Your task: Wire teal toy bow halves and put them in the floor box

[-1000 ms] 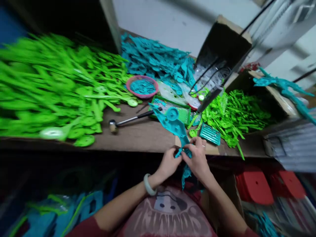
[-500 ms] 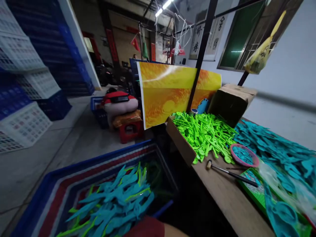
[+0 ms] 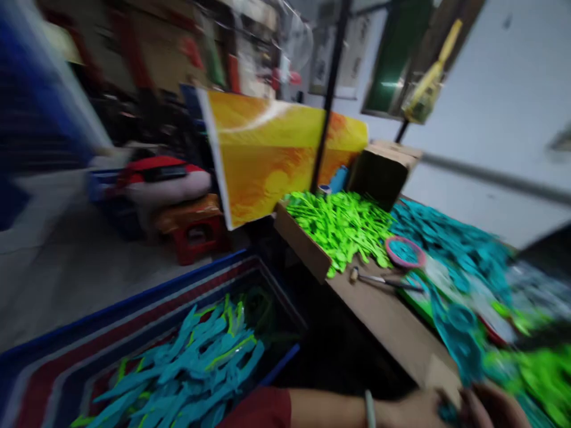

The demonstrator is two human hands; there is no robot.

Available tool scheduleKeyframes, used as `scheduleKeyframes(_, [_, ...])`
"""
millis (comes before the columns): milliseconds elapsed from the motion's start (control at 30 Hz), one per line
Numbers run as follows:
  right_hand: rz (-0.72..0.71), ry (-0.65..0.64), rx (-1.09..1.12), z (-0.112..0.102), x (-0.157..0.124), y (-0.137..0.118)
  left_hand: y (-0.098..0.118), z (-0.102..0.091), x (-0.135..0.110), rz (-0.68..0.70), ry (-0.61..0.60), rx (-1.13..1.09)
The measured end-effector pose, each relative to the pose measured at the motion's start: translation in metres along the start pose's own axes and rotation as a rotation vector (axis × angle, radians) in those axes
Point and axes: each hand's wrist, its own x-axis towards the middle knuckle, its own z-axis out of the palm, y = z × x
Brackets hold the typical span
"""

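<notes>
My left hand (image 3: 422, 409), a pale bracelet at its wrist, reaches right from a dark red sleeve to the bench's near edge. Beside it my right hand (image 3: 499, 407) curves in from the lower right. Motion smears the fingers of both; a small teal bit (image 3: 448, 412) shows between the hands, and I cannot tell whether either grips it. Just beyond them a long teal plastic piece (image 3: 461, 321) with a round cup shape lies over a green tray (image 3: 417, 306). At lower left, a striped crate (image 3: 111, 312) holds teal pieces with lime green strips (image 3: 191, 362).
On the bench (image 3: 379, 318) are a hammer (image 3: 386, 280), a pink bowl (image 3: 405, 252) of small teal parts, a lime green heap (image 3: 339, 226) and a teal heap (image 3: 450, 238). A carton (image 3: 379, 172) and a yellow-orange sheet (image 3: 267, 154) stand behind. Left sits a red stool (image 3: 198, 238).
The view has swung right. My left forearm, mostly out of frame before, now stretches to the bench, and both hands have come into view at lower right.
</notes>
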Motion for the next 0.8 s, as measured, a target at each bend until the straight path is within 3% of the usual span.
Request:
scheduleKeyframes(100, [0.048, -0.054, -0.02, -0.028, -0.025, -0.015, -0.017, 0.018, 0.001, -0.079, -0.112, -0.102])
scheduleKeyframes(267, [-0.208, -0.106, -0.106, -0.048, -0.006, -0.002, -0.054, 0.035, 0.022, -0.172, -0.178, -0.183])
scheduleKeyframes(367, [-0.285, -0.215, -0.139, -0.059, -0.009, 0.003, -0.057, 0.042, 0.023, -0.192, -0.249, -0.198])
scheduleKeyframes(433, [-0.307, -0.169, -0.157, -0.064, -0.016, 0.001, -0.055, 0.045, 0.019, -0.209, -0.309, -0.206])
scheduleKeyframes(567, [-0.362, -0.121, -0.207, -0.064, -0.028, 0.002, -0.057, 0.047, 0.014, -0.214, -0.365, -0.199])
scheduleKeyframes(733, [-0.381, -0.249, -0.27, -0.05, -0.031, 0.017, -0.073, 0.045, 0.014, -0.151, -0.282, -0.175])
scheduleKeyframes(800, [-0.39, -0.189, -0.291, -0.044, -0.031, 0.024, -0.078, 0.044, 0.016, -0.149, -0.267, -0.179])
